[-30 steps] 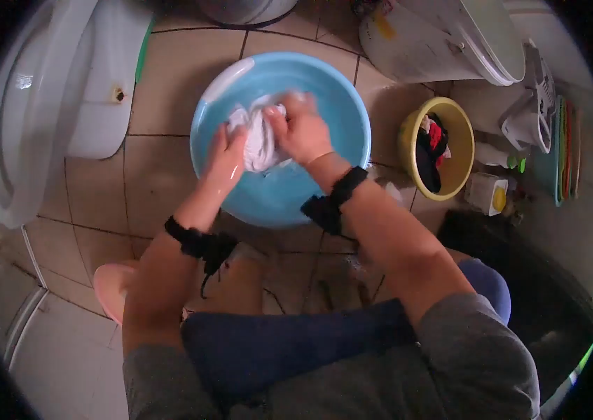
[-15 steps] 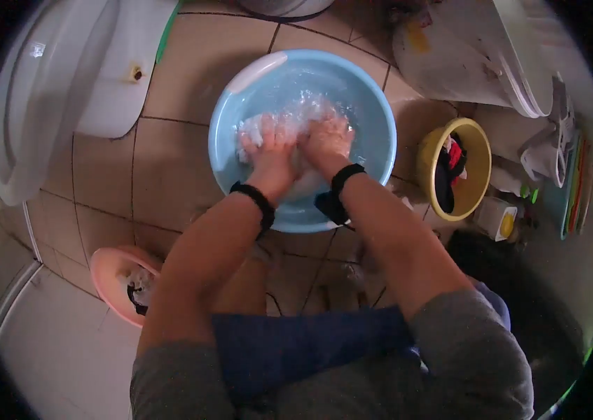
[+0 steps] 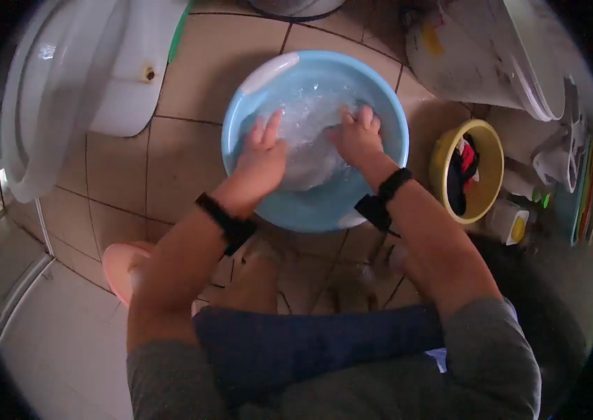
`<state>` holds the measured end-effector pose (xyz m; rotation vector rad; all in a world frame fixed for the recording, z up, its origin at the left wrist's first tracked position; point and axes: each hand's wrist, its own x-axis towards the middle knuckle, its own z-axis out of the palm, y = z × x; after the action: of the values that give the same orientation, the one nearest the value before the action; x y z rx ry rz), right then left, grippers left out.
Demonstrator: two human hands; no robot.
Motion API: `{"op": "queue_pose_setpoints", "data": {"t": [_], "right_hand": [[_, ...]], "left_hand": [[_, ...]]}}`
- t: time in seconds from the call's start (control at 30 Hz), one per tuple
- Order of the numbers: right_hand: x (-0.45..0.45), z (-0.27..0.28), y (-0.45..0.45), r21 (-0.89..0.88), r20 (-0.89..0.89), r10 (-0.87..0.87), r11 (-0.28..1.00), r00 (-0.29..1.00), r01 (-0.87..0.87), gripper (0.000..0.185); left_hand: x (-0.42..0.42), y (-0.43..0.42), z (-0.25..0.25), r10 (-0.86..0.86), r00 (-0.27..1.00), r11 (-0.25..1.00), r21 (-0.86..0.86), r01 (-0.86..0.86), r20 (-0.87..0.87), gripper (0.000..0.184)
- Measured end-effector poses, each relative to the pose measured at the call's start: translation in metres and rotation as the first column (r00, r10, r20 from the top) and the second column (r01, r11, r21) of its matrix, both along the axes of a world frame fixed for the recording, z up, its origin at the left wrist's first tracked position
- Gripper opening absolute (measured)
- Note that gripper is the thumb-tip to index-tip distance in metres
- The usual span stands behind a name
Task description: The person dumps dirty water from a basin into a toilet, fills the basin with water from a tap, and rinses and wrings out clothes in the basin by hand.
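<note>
A light blue basin [image 3: 401, 140] of rippling water sits on the tiled floor. Pale, whitish cloth [image 3: 307, 168] lies under the water in its middle, its outline blurred. At the basin's left side is my left hand [image 3: 263, 157], fingers apart and nothing in them. Over the right part of the water I see my right hand [image 3: 358, 138], its fingers apart and slightly bent, some tips at the water. Neither hand grips the cloth. Black bands circle both wrists.
A yellow basin [image 3: 494, 183] with dark and red clothes stands to the right, beside a small white container [image 3: 510, 222]. A pink basin [image 3: 118, 269] is partly behind my left arm. A white toilet [image 3: 125, 98] is at upper left, a large whitish bucket [image 3: 464, 63] at upper right.
My hands were together, pressing white cloth in splashing water. They have moved apart to either side, and the cloth has sunk beneath the surface.
</note>
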<state>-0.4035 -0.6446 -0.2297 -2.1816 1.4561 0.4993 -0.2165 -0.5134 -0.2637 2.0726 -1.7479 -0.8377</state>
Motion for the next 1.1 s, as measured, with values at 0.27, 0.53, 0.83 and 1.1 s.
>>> {"op": "queue_pose_setpoints", "data": {"t": [0.27,0.53,0.83,1.1], "right_hand": [[0.046,-0.053,0.058,0.22,0.107,-0.701,0.708,0.705,0.671,0.075],[0.041,0.033,0.09,0.806,0.585,-0.81,0.585,0.025,0.086,0.04],[0.062,0.101,0.106,-0.116,0.908,0.038,0.98,0.418,0.163,0.038],[0.036,0.037,0.026,0.34,0.705,-0.414,0.91,0.575,0.237,0.046]], "left_hand": [[-0.019,-0.013,0.053,0.658,0.621,0.708,0.63,-0.319,-0.426,0.092],[0.014,-0.027,0.012,0.715,0.0,0.699,0.715,0.016,-0.699,0.094],[-0.003,-0.03,0.095,0.531,-0.632,0.803,0.574,0.162,-0.564,0.057],[-0.037,-0.017,0.086,0.643,0.191,0.72,0.5,-0.481,-0.742,0.037]]}}
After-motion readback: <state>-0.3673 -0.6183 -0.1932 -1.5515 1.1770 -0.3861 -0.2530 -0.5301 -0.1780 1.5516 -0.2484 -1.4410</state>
